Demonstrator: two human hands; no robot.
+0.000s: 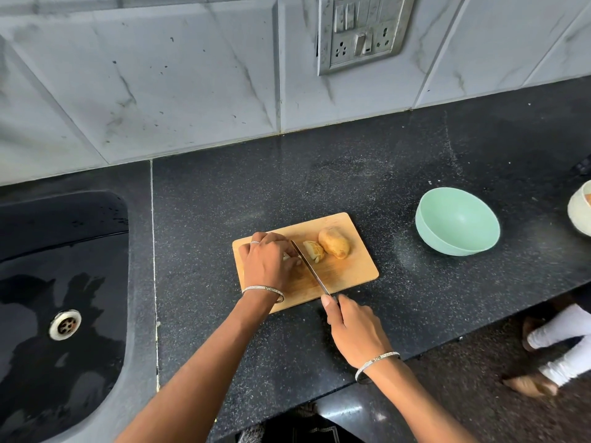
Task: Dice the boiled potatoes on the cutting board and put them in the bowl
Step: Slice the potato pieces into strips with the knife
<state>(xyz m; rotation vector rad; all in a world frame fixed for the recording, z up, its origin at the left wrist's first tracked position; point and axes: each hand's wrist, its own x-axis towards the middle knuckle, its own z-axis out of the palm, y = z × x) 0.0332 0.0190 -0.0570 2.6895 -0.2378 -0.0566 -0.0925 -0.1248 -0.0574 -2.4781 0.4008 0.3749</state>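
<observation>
The right hand [353, 327] is clamping the knife [311, 270] handle, thumb extended, while the left hand [267, 262] is pressing curled fingers onto a potato piece [292, 256] beside the blade.

Cutting board [348, 270]: set at frame centre on the counter [383, 174].
Bowl [457, 222]: placed right of it.
Sink [60, 282]: sunk at left.

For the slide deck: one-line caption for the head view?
Left hand steadies potato pieces on cutting board; right hand slices with knife.
</observation>
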